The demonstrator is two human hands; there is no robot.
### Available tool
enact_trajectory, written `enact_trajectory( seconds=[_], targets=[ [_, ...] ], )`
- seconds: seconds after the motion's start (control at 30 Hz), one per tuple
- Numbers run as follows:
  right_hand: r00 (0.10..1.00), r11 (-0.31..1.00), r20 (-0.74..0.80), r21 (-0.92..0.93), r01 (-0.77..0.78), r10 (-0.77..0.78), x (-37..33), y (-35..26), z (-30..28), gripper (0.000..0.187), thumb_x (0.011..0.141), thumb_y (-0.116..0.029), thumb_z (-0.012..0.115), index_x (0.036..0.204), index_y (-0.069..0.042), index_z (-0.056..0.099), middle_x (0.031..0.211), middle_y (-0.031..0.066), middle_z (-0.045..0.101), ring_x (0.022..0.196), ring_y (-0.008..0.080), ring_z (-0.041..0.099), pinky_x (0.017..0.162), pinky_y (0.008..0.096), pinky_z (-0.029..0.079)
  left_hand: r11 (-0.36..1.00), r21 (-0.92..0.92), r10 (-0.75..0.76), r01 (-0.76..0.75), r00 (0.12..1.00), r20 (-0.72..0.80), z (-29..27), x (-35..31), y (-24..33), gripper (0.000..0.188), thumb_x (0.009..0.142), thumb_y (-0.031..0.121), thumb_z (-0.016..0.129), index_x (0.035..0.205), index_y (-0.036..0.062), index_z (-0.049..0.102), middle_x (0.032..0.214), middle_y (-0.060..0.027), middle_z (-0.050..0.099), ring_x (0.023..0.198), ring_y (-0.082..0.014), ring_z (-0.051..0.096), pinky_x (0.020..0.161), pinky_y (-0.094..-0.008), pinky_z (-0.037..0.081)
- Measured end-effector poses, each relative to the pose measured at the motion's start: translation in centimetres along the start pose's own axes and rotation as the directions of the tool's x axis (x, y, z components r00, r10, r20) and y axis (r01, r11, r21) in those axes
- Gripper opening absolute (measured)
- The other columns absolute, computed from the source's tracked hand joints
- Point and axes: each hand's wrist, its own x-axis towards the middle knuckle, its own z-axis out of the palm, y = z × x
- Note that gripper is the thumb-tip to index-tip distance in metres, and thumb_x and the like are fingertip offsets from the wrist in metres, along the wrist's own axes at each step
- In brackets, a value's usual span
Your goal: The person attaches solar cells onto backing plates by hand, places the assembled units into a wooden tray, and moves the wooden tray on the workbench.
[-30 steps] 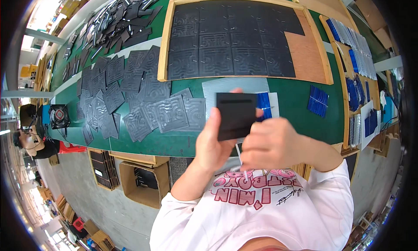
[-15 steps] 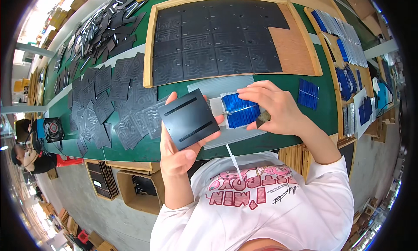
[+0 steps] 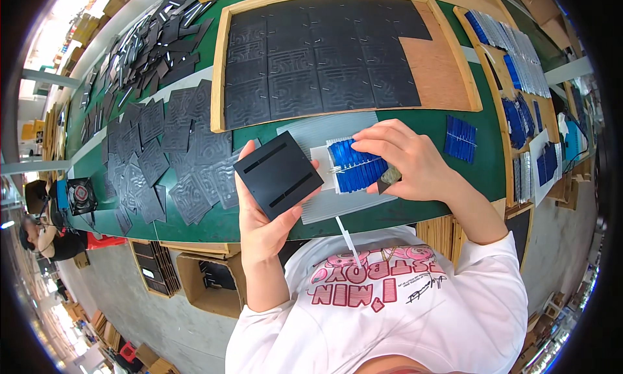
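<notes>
My left hand (image 3: 263,221) grips a flat black square plate (image 3: 279,174) by its edges. Two long dark slots run across the plate's upper face, which is tilted toward me. Close to its right, my right hand (image 3: 409,160) is curled over a bundle of blue strips (image 3: 355,169), fingertips touching their top. Low in that hand, beside the thumb, shows a small grey-green piece (image 3: 390,176) with a dark corner; its kind is unclear. The strips rest over a ribbed grey sheet (image 3: 331,208), next to a small white piece (image 3: 320,158).
Beyond stands a wood-framed tray (image 3: 219,69) of black patterned squares. Loose black squares (image 3: 152,160) and a heap of dark pieces (image 3: 152,52) lie left. Another blue bundle (image 3: 461,139) lies right, before a wooden rack (image 3: 500,95). An open cardboard box (image 3: 195,289) stands below the table.
The black plate has shifted slightly left and turned a little in my left hand, and the left thumb has moved up to its lower edge. My right hand stays nearly in place.
</notes>
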Motion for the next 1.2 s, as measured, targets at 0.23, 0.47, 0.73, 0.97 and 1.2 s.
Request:
enact_trajectory(
  seconds=[0.23, 0.47, 0.73, 0.97, 1.2],
  targets=[
    [1.0, 1.0, 0.015, 0.015, 0.017, -0.017, 0.1, 0.1, -0.2, 0.075, 0.057, -0.02, 0.088, 0.126, -0.016, 0.059, 0.123, 0.0025, 0.061, 0.113, 0.0258, 0.056, 0.079, 0.0353, 0.058, 1.0, -0.006, -0.013, 0.014, 0.999, 0.042, -0.8, 0.3, -0.2, 0.104, 0.07, -0.021, 0.062, 0.155, 0.0157, 0.013, 0.14, -0.0189, 0.047, 0.129, -0.0454, 0.05, 0.101, -0.0571, 0.049],
    [0.999, 1.0, 0.028, 0.003, 0.016, -0.016, 0.2, -0.2, -0.3, 0.072, 0.058, -0.018, 0.088, 0.124, -0.016, 0.06, 0.122, 0.0022, 0.061, 0.113, 0.0252, 0.056, 0.077, 0.0351, 0.058, 1.0, 0.004, -0.017, 0.016, 0.999, 0.043, -0.9, 0.3, -0.2, 0.104, 0.069, -0.021, 0.061, 0.155, 0.0145, 0.014, 0.139, -0.0191, 0.048, 0.129, -0.0444, 0.05, 0.101, -0.0576, 0.049],
    [0.991, 0.978, -0.106, 0.179, 0.105, -0.087, 0.9, -1.2, -2.2, 0.071, 0.059, -0.019, 0.088, 0.124, -0.015, 0.06, 0.123, 0.0042, 0.062, 0.111, 0.0281, 0.059, 0.08, 0.0362, 0.057, 0.996, 0.082, -0.042, 0.04, 0.999, 0.015, -0.6, 0.5, -0.8, 0.104, 0.067, -0.022, 0.059, 0.156, 0.013, 0.017, 0.14, -0.0158, 0.048, 0.127, -0.0303, 0.053, 0.106, -0.0439, 0.046],
    [0.974, 0.957, -0.16, 0.22, 0.191, -0.157, 2.6, -2.8, -2.4, 0.072, 0.058, -0.024, 0.09, 0.123, -0.012, 0.06, 0.121, 0.0081, 0.063, 0.105, 0.0308, 0.061, 0.083, 0.0393, 0.055, 0.971, 0.184, -0.187, 0.154, 0.967, 0.175, 2.1, 0.7, -2.6, 0.105, 0.07, -0.022, 0.054, 0.158, 0.0118, 0.008, 0.142, -0.0093, 0.043, 0.127, -0.0178, 0.049, 0.095, -0.0309, 0.048],
    [0.974, 0.974, -0.161, 0.13, 0.183, -0.162, 2.9, -3.2, -1.8, 0.073, 0.055, -0.021, 0.089, 0.121, -0.014, 0.06, 0.121, 0.0051, 0.063, 0.105, 0.0289, 0.061, 0.074, 0.0365, 0.058, 0.971, 0.17, -0.197, 0.166, 0.963, 0.184, 2.3, 0.6, -2.5, 0.104, 0.073, -0.023, 0.054, 0.158, 0.0133, 0.006, 0.142, -0.0087, 0.041, 0.126, -0.0165, 0.049, 0.097, -0.0298, 0.047]
  ],
)
